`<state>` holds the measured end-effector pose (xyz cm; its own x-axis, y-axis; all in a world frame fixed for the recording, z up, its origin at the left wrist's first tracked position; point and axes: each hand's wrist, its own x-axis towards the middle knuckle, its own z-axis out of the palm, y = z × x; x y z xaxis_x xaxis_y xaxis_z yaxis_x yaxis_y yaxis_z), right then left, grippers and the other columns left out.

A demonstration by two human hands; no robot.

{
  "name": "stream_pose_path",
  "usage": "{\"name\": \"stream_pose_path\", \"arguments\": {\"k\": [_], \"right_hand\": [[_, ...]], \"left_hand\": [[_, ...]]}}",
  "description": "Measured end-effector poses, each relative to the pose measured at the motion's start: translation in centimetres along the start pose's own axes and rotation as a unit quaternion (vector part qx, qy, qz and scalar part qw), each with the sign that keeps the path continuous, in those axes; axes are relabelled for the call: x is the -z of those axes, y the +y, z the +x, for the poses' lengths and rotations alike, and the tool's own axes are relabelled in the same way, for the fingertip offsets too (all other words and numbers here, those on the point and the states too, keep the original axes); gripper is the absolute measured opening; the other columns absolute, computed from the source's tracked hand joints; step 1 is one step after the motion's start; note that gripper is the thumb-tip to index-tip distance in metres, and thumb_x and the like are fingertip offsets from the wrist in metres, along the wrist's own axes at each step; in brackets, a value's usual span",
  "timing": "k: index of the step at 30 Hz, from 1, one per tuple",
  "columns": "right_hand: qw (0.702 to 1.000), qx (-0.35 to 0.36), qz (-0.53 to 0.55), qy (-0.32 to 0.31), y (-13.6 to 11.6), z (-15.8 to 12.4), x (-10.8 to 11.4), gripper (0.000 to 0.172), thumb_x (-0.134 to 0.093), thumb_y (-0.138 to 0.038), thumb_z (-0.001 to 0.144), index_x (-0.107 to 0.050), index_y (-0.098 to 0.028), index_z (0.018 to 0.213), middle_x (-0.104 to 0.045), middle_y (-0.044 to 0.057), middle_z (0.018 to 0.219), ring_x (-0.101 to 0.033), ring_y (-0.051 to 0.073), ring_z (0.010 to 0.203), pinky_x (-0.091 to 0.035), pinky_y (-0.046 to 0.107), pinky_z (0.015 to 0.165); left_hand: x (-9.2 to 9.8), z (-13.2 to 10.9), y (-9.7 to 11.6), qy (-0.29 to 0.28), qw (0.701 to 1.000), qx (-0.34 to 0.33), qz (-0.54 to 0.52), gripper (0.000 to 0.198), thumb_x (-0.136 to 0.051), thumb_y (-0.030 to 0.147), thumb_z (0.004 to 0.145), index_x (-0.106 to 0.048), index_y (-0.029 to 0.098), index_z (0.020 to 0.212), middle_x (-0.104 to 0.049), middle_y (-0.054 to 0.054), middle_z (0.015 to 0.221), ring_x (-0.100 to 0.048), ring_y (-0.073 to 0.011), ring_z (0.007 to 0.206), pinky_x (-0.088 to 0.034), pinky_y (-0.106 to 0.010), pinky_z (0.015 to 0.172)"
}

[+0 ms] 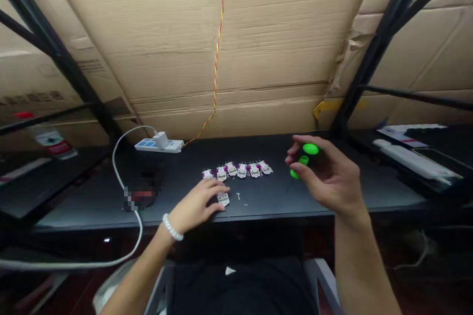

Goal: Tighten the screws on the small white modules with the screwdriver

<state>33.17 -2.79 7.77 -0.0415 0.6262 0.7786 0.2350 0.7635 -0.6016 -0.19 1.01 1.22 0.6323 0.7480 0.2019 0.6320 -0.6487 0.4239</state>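
My left hand [201, 201], with a white beaded bracelet at the wrist, rests low over the black table. Its thumb and fingers close around the edges of a small white plastic part [223, 200], partly covered by the fingers. Raised above the table on the right, my right hand [328, 172] grips a bright green and dark tool [310, 148] between thumb and fingers. The palm and fingers hide its middle, so its exact kind is unclear. Behind my left hand, several white-and-purple parts [242, 170] with thin metal prongs lie in a row.
Two tiny pale pieces [238, 196] lie right of the held part. A power strip [173, 146] with a plug stands at the back left, its white cable [115, 157] looping over the table edge. Black rack posts [354, 78] flank the cardboard backing [273, 34]. A bottle [55, 141] is far left.
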Motion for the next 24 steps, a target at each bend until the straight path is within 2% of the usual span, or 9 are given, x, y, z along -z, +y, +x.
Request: {"name": "stream_pose_path", "arguments": {"k": [4,6,9,12,16,21,24], "right_hand": [[1.000,0.011,-0.017,0.008,0.0,0.1,-0.1,0.043,-0.079,-0.021,0.096,-0.071,-0.030,0.138,-0.073,0.003,0.107,-0.074,0.019,0.095,-0.067,0.034,0.088],[1.000,0.014,-0.022,0.008,0.1,0.2,-0.2,0.043,-0.079,-0.022,0.096,-0.071,-0.029,0.138,-0.073,0.004,0.107,-0.074,0.019,0.095,-0.067,0.035,0.089],[1.000,0.018,-0.023,0.000,0.2,0.3,-0.4,0.043,-0.080,-0.023,0.096,-0.070,-0.029,0.138,-0.073,0.004,0.107,-0.075,0.019,0.095,-0.067,0.034,0.088],[0.999,0.024,-0.029,-0.016,0.2,0.3,-0.6,0.045,-0.080,-0.021,0.096,-0.070,-0.030,0.139,-0.073,0.004,0.107,-0.075,0.018,0.096,-0.066,0.032,0.090],[0.999,0.024,-0.032,-0.025,0.1,0.3,-0.8,0.045,-0.079,-0.021,0.097,-0.069,-0.031,0.140,-0.073,0.003,0.109,-0.075,0.017,0.097,-0.066,0.032,0.093],[0.998,0.026,-0.048,-0.030,0.1,0.3,-0.8,0.044,-0.079,-0.022,0.097,-0.070,-0.030,0.139,-0.074,0.004,0.108,-0.075,0.018,0.097,-0.066,0.032,0.092],[0.997,0.020,-0.065,-0.023,0.1,0.3,-0.9,0.042,-0.079,-0.025,0.097,-0.071,-0.028,0.138,-0.074,0.005,0.109,-0.075,0.020,0.098,-0.067,0.034,0.092]], "left_hand": [[-0.6,0.3,1.3,0.028,0.999,0.018,0.029,0.045,-0.081,0.026,0.095,-0.072,0.026,0.139,-0.067,-0.014,0.148,-0.061,-0.0346,0.139,-0.048,-0.057,0.120],[-0.8,0.6,2.2,0.047,0.998,0.001,0.047,0.037,-0.078,0.025,0.098,-0.075,0.027,0.135,-0.069,-0.012,0.146,-0.060,-0.0353,0.139,-0.046,-0.059,0.118],[-1.1,1.5,3.3,0.068,0.995,-0.043,0.054,0.022,-0.067,0.020,0.104,-0.080,0.025,0.121,-0.077,-0.010,0.128,-0.068,-0.0294,0.123,-0.045,-0.054,0.113],[-1.4,2.9,3.7,0.059,0.996,-0.025,0.070,0.023,-0.062,0.014,0.104,-0.082,0.022,0.115,-0.081,-0.010,0.116,-0.071,-0.0273,0.112,-0.047,-0.049,0.106],[-1.1,4.8,3.7,0.024,0.995,0.016,0.098,0.029,-0.060,0.006,0.099,-0.085,0.021,0.101,-0.084,-0.008,0.107,-0.073,-0.0277,0.109,-0.045,-0.047,0.104],[-0.4,6.4,4.2,-0.073,0.994,-0.009,0.083,0.040,-0.059,-0.005,0.088,-0.087,0.021,0.101,-0.085,-0.006,0.112,-0.075,-0.0259,0.107,-0.043,-0.047,0.111],[-0.5,6.9,4.2,-0.105,0.990,-0.019,0.093,0.043,-0.060,-0.008,0.083,-0.088,0.020,0.101,-0.086,-0.008,0.108,-0.077,-0.0258,0.104,-0.046,-0.046,0.111]]}}
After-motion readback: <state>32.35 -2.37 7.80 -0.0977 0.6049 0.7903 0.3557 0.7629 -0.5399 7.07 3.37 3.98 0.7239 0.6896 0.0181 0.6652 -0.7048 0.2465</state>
